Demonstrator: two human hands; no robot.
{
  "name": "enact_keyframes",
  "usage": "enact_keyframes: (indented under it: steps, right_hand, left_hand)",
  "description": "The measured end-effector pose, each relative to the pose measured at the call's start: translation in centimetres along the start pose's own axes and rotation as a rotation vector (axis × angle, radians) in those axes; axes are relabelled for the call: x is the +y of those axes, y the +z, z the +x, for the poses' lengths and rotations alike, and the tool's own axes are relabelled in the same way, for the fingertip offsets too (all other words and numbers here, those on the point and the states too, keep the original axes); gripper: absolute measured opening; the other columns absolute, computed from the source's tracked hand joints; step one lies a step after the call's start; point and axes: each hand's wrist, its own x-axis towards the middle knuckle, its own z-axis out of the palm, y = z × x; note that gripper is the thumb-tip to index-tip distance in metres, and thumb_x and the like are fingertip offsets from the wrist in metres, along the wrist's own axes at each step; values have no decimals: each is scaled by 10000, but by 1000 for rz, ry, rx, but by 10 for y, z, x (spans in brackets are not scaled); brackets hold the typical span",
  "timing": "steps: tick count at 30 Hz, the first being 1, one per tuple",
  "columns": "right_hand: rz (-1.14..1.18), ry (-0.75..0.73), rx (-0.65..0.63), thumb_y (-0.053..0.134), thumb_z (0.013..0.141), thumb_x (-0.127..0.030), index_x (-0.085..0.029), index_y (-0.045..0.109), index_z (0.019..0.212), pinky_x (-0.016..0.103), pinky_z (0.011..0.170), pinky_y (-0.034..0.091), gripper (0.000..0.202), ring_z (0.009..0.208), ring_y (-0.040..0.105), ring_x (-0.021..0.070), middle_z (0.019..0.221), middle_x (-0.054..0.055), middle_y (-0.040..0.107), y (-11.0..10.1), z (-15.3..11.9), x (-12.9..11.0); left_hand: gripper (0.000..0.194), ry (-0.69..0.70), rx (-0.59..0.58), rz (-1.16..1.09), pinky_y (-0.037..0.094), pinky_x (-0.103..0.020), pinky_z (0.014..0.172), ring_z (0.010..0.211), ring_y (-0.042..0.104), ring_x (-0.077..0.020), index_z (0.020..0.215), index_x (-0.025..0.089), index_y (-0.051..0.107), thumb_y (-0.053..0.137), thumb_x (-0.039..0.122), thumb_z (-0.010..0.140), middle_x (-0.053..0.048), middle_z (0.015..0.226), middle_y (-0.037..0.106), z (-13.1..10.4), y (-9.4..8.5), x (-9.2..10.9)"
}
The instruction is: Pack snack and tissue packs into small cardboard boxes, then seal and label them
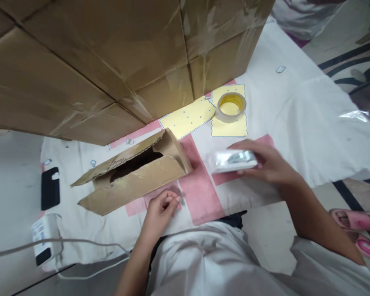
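Note:
My right hand point(262, 162) grips a small white box point(234, 160) with a shiny, blurred face, held over the cloth right of centre. Near the front edge, my left hand point(165, 205) has its fingers curled together; whether anything small is between them is hard to make out. Just beyond the left hand lies a long brown carton point(138, 176), its flaps raised and its inside dark. Behind the white box, a roll of clear tape point(230, 107) with a yellow core rests on a yellow patch of the cloth.
Large stacked cardboard boxes point(148, 61) rise along the back. A black phone case point(50, 188) and a white device with cables point(46, 238) sit at the left edge. Patterned cloth point(296, 123) covers the surface. Someone's pink slippers point(354, 220) show at the lower right.

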Motion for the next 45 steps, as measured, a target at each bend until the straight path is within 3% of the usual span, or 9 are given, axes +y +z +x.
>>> enact_keyframes:
  steps: [6, 14, 19, 23, 28, 34, 39, 42, 45]
  right_hand:
    - [-474, 113, 832, 802, 827, -453, -343, 650, 1209, 543, 913, 528, 426, 1053, 642, 349, 1202, 51, 699, -56, 14, 19]
    - [-562, 287, 799, 698, 855, -500, -334, 517, 1141, 596, 864, 459, 377, 1071, 539, 396, 1152, 120, 610, -77, 39, 79]
    - [-752, 41, 962, 796, 779, -401, -254, 526, 1168, 713, 972, 333, 496, 1169, 482, 488, 1217, 184, 569, -28, 40, 6]
    - [-477, -348, 170, 694, 894, -282, -286, 558, 1063, 437, 708, 484, 218, 779, 610, 275, 856, 56, 641, 64, 32, -79]
    - [-395, -488, -88, 556, 951, -186, -216, 609, 905, 343, 620, 412, 76, 686, 562, 186, 755, 30, 635, 140, 40, -113]
    - [-314, -495, -116, 509, 941, -104, -221, 570, 887, 327, 570, 339, 143, 620, 463, 169, 705, 7, 540, 109, 65, -144]
    - [-230, -483, -367, 490, 991, -153, -246, 556, 901, 344, 696, 400, 146, 751, 509, 196, 796, 21, 559, 67, 108, -178]
    - [-196, -523, -566, 460, 1017, -169, -225, 529, 854, 353, 806, 413, 186, 860, 514, 196, 881, 31, 556, 70, 142, -184]
    - [-202, -521, -683, 448, 1025, -204, -208, 515, 826, 377, 887, 386, 210, 948, 489, 206, 928, 34, 546, 87, 172, -178]
  left_hand:
    - [315, 36, 84, -138, 372, -209, 480, 471, 485, -88, 847, 188, 590, 677, 489, 886, 10, 631, 673, -15, -7, 12]
    - [327, 104, 134, -202, 358, -202, 474, 441, 458, -72, 828, 184, 587, 684, 489, 895, -1, 619, 689, -19, -9, 13]
    - [315, 122, 185, -214, 351, -205, 460, 429, 444, -74, 825, 191, 598, 670, 488, 901, -1, 620, 701, -28, -12, 17]
    - [282, 171, 247, -162, 381, -213, 500, 461, 478, -85, 815, 199, 610, 660, 459, 914, 0, 634, 715, -38, -15, 21]
    - [264, 234, 242, -128, 451, -240, 591, 602, 653, -144, 829, 206, 634, 653, 452, 921, -27, 700, 748, -46, -16, 17]
    - [264, 165, 323, -66, 392, -233, 482, 431, 507, -127, 1108, 223, 608, 602, 446, 965, 63, 509, 607, -64, -31, 1]
    - [286, 766, 869, 552, 529, -385, 924, 1042, 719, -263, 1125, 247, 625, 750, 326, 880, -107, 1093, 768, -58, -63, 18]
    - [819, 802, 768, 892, 246, -581, 1236, 1515, 385, -385, 1520, 185, 411, 770, 496, 852, -206, 1564, 502, -38, -79, 37]
    - [904, 693, 635, 996, 47, -607, 1277, 1508, 403, -354, 1639, 155, 191, 661, 487, 942, -188, 1576, 493, -25, -84, 44]
